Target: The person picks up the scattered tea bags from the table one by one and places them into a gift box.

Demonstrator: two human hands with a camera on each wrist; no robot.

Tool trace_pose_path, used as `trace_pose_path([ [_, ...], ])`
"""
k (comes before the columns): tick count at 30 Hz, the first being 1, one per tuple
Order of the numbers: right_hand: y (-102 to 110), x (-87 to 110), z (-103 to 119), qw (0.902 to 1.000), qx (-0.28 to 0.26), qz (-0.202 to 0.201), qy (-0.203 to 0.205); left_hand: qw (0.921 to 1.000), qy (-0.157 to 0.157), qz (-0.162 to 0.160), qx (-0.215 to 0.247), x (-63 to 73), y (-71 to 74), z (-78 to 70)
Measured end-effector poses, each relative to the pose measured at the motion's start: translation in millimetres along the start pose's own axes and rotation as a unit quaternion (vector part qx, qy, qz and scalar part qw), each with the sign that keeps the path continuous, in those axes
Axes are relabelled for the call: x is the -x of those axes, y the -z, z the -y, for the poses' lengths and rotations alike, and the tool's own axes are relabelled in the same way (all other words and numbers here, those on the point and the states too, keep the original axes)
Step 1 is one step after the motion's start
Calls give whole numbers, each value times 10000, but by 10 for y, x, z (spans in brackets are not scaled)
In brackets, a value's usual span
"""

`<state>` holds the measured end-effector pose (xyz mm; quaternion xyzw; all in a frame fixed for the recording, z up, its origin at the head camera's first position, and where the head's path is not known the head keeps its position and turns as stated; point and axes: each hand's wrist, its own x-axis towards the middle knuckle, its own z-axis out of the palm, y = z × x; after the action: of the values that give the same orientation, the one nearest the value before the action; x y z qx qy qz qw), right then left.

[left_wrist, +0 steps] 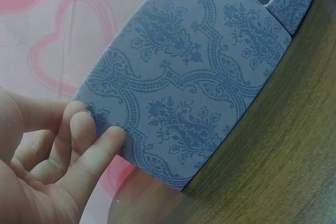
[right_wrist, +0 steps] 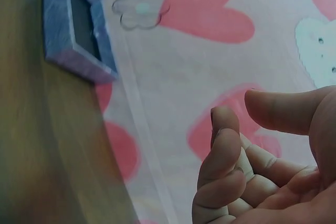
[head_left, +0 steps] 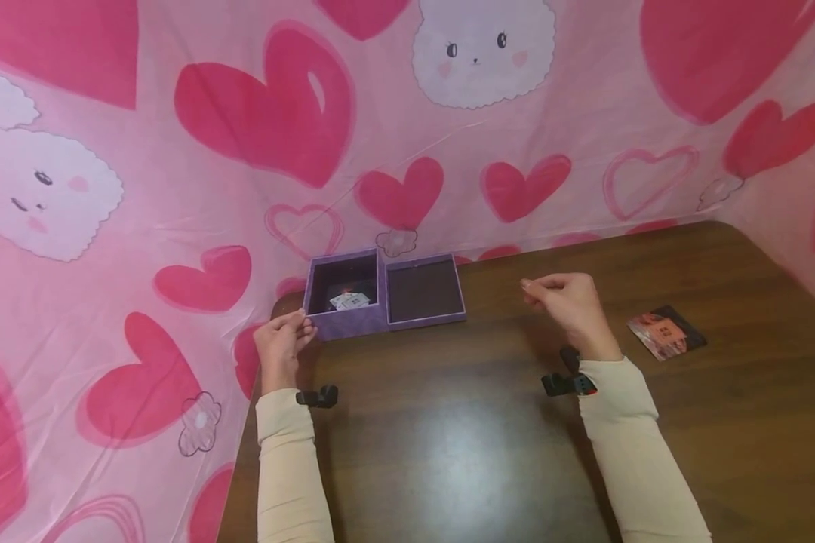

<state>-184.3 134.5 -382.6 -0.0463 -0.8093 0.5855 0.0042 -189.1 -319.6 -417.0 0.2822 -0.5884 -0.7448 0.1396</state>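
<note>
A purple patterned box [head_left: 349,324] stands at the table's far left, its dark inside facing up, with small pale printed cards or packets [head_left: 350,302] in it. My left hand [head_left: 281,339] holds the box's near left corner; in the left wrist view its fingertips [left_wrist: 116,135] lie against the patterned wall. Right beside the box sits its shallow lid [head_left: 426,322], dark inside up. My right hand [head_left: 567,305] hovers over the table right of the lid, fingers loosely curled and holding nothing; the right wrist view shows a gap between thumb and fingers.
A flat dark and orange packet [head_left: 667,332] lies on the brown wooden table [head_left: 448,422], right of my right hand. Pink heart-printed cloth [head_left: 394,136] hangs behind the table and along its left and right sides. Each wrist wears a black camera mount.
</note>
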Motion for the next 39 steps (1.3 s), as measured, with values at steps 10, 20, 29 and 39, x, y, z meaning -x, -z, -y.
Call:
trace_pose_path([
  [10,313,136,-158,9989,360,-30,-310,10000,-85,21,28,10,17,6],
  [20,604,200,-305,9982,237,-239,-504,9998,16,59,210,-21,10,-1],
  [29,844,303,-410,9946,526,-156,-876,9995,-119,167,228,-25,-20,-13],
  [39,940,295,-549,9914,452,-310,-1184,9995,-138,187,212,-12,-26,-3],
])
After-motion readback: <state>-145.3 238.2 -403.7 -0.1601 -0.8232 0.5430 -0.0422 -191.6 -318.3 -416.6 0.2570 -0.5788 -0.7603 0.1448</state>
